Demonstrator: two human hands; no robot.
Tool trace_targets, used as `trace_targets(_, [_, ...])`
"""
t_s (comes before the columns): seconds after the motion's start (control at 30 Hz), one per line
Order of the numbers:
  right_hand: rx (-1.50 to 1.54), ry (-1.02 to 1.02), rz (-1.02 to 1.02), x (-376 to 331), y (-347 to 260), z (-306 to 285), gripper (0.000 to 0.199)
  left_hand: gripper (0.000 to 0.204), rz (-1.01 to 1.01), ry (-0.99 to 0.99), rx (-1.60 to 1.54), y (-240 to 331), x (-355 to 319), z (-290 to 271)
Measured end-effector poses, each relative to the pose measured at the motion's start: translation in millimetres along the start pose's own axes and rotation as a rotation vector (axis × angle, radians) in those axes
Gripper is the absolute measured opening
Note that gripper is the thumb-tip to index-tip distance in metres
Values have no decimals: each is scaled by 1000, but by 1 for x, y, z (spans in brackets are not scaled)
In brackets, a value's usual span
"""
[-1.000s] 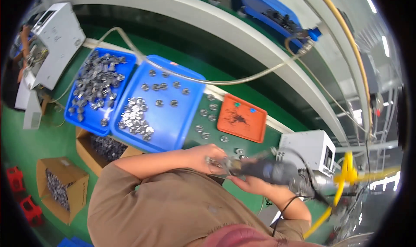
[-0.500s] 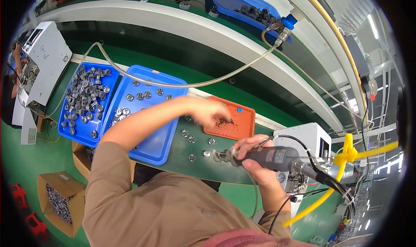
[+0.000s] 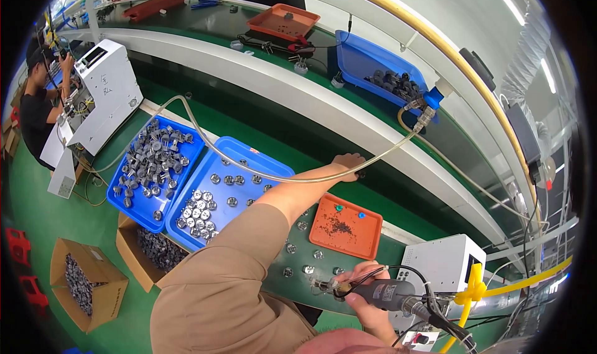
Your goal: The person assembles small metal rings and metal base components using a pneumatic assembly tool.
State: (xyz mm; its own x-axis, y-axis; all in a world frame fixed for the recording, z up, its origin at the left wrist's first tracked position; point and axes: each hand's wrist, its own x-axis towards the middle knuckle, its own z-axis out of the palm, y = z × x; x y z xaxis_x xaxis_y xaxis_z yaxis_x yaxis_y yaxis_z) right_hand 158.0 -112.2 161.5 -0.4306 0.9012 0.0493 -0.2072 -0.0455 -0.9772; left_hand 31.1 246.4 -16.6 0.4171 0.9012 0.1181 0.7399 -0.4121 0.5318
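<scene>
My left hand (image 3: 349, 162) reaches past the orange tray (image 3: 368, 245) over the green strip at the back, its fingers curled down by a small dark thing I cannot make out. In my right hand (image 3: 372, 315) is a dark grey power screwdriver (image 3: 388, 294), its tip pointing left above the green table. Small dark screws (image 3: 336, 226) are scattered in the orange tray, with a green and a blue piece near its far edge. Several round metallic parts (image 3: 308, 269) sit on the table just beyond the screwdriver's tip.
A blue tray (image 3: 273, 161) holds more metallic parts; another blue tray (image 3: 115, 191) is heaped with grey parts. Cardboard boxes (image 3: 112, 295) stand on the floor at left. A clear hose (image 3: 298, 179) arches across the bench. White machines (image 3: 112, 93) stand at both sides. Co-workers are beyond.
My left hand has left the screws in the orange tray and moved away to the back strip. The view has shifted, showing more beyond the bench. My right hand still holds the screwdriver.
</scene>
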Motion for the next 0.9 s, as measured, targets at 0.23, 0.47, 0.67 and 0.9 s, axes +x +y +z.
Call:
trace_targets(0.23, [-35, 24, 107, -7, -10, 17, 41, 45, 161, 51, 37, -12, 34, 53])
trace_targets(0.47, [-235, 64, -118, -11, 8, 3, 39, 31, 347, 62, 18, -5, 18, 34])
trace_targets(0.67, [-238, -37, -159, 10, 5, -11, 48, 26, 442, -33, -112, 6, -186, -111])
trace_targets(0.9, [-161, 48, -153, 17, 14, 0, 46, 26, 104, -22, 80, -25, -360, -156])
